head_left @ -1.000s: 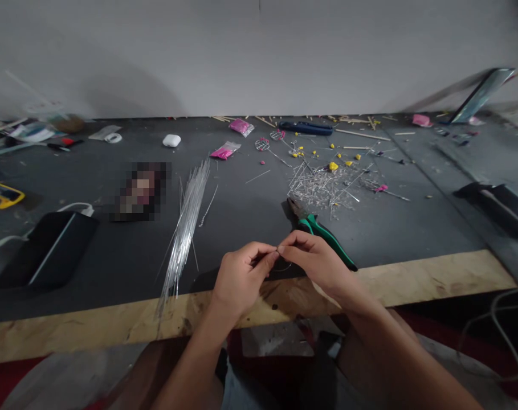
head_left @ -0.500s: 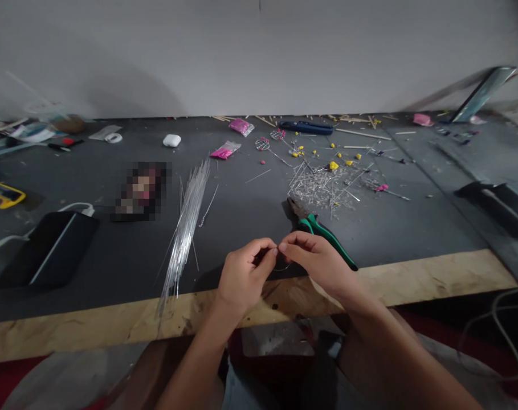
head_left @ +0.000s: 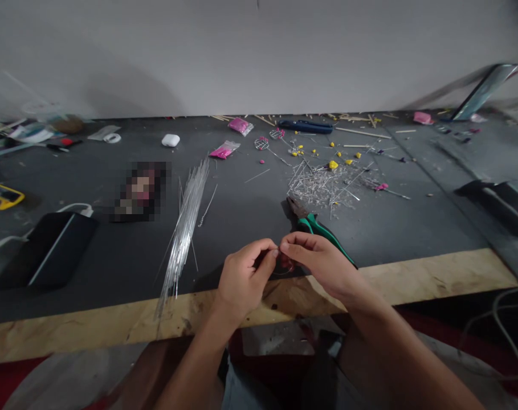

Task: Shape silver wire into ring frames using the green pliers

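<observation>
My left hand and my right hand meet fingertip to fingertip above the table's near edge. Both pinch a thin wire, whose curved part shows below the fingers; the rest is hidden by them. Just beyond my right hand lie green-handled pliers, jaws pointing away to the left. To the left of my left hand is a bundle of straight silver wires, with one twisted wire beside it. Past the pliers spreads a heap of short cut wire pieces.
Wire shapes with pink bits, yellow lumps and pink bags lie farther back, near a dark blue cutter. On the left are a black power bank with a white cable and a white earbud case. A wooden strip edges the table.
My right hand has shifted very slightly, and its lower fingers show a little more beneath the pinch. Both hands keep their hold on the wire; the things on the table stay put.
</observation>
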A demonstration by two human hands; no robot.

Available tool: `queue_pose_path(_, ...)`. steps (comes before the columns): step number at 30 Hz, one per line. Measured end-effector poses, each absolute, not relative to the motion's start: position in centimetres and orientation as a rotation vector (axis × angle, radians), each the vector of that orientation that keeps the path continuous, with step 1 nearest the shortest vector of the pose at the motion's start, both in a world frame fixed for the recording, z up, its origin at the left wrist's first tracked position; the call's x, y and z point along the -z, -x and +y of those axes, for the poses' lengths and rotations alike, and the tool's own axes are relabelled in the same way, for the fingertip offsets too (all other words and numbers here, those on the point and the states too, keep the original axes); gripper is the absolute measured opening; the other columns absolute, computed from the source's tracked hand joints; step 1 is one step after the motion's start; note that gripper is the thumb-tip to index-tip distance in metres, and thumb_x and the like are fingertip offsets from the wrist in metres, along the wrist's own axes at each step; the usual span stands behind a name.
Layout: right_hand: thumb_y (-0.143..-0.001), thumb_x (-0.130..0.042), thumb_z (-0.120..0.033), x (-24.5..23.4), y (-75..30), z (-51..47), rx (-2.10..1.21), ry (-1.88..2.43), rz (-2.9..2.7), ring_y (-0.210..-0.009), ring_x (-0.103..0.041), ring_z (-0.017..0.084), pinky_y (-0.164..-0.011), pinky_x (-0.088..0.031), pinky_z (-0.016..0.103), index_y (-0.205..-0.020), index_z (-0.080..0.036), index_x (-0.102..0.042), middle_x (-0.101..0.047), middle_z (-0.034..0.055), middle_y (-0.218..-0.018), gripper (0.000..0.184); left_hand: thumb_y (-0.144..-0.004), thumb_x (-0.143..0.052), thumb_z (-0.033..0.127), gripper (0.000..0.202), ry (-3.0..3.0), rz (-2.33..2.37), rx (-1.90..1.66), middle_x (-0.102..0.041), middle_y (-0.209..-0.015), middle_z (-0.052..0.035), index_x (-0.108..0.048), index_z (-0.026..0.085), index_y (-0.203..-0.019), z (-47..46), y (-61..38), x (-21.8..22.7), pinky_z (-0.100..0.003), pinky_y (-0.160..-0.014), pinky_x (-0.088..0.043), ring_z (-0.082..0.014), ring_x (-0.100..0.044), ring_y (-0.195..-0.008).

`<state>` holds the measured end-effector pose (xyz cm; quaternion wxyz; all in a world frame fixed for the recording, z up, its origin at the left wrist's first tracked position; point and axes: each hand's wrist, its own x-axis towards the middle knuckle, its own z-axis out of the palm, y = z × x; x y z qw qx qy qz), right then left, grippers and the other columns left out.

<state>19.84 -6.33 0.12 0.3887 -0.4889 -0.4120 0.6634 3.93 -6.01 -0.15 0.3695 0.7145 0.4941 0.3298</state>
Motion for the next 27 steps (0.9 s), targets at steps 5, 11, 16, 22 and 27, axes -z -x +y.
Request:
queue_pose_path(5,-0.078,-0.061,-0.031,-0.36,-19.61,-6.34,-1.729,1.235,-0.932,-0.06,-0.046,0.011,-0.059,-0.035,0.026,-0.069,-0.02,-0.063,-0.053,-0.0024,-0.063,0.014,-0.087,-0.048,0.023,0.014,-1.932,1.275,-0.861,-0.067,-0.073,0.0017,-0.061,0.021,-0.082,-6.23,-3.92,0.17,-0.02,-0.059,-0.044,-0.0107,-0.059,-0.064)
queue_pose_path(11,-0.076,-0.064,-0.028,-0.21,-19.79,-6.15,-1.862,1.148,-0.79,-0.059,-0.047,0.009,-0.057,-0.033,0.024,-0.067,-0.018,-0.061,-0.053,-0.0027,-0.063,0.014,-0.087,-0.047,0.017,0.013,-2.102,1.235,-0.929,-0.065,-0.075,0.0,-0.06,0.019,-0.085,-6.5,-3.92,0.27,-0.022,-0.067,-0.046,-0.0113,-0.06,-0.07)
queue_pose_path(16,-0.074,-0.066,-0.03,-0.32,-20.17,-6.04,-2.004,1.134,-0.712,-0.053,-0.045,0.007,-0.051,-0.03,0.022,-0.066,-0.016,-0.059,-0.054,-0.0032,-0.059,0.017,-0.086,-0.045,0.011,0.016,-2.264,1.125,-1.051,-0.066,-0.079,-0.0031,-0.059,0.018,-0.088,-6.78,-3.78,0.58,-0.025,-0.071,-0.046,-0.0132,-0.059,-0.074)
queue_pose_path(22,-0.075,-0.066,-0.034,-0.28,-20.26,-6.05,-2.023,1.17,-0.754,-0.053,-0.047,0.007,-0.051,-0.031,0.021,-0.066,-0.016,-0.057,-0.054,-0.0032,-0.058,0.021,-0.086,-0.048,0.013,0.012,-2.189,1.136,-1.069,-0.066,-0.078,-0.0013,-0.058,0.018,-0.086,-6.78,-3.91,0.33,-0.022,-0.068,-0.046,-0.0118,-0.06,-0.071)
queue_pose_path(27,-0.078,-0.062,-0.033,-0.16,-19.7,-6.4,-1.583,1.317,-1.036,-0.059,-0.048,0.009,-0.055,-0.036,0.022,-0.079,-0.019,-0.063,-0.058,-0.0022,-0.069,0.014,-0.086,-0.051,0.018,0.01,-2.02,1.319,-0.976,-0.066,-0.072,0.0016,-0.06,0.02,-0.084,-6.63,-4.12,0.32,-0.02,-0.063,-0.045,-0.0109,-0.061,-0.068)
